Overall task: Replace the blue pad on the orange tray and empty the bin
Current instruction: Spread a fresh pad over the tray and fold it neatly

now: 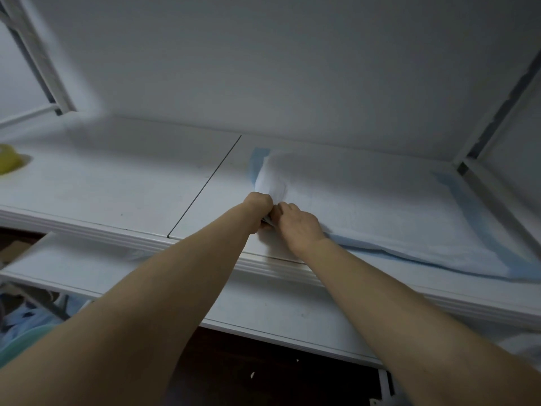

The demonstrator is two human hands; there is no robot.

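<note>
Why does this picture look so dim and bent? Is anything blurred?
Head view: dim, bluish light, no glare; the wide lens stretches both forearms and slants the shelf; the white frame at upper left is smeared; the left hand and right hand gripping the blue pad look fairly sharp.

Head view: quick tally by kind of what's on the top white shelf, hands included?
blue-edged pad: 1
yellow object, at the left edge, too cut off to identify: 1
hands, both gripping the pad's near-left corner: 2 (left hand, right hand)
Total: 4
</note>
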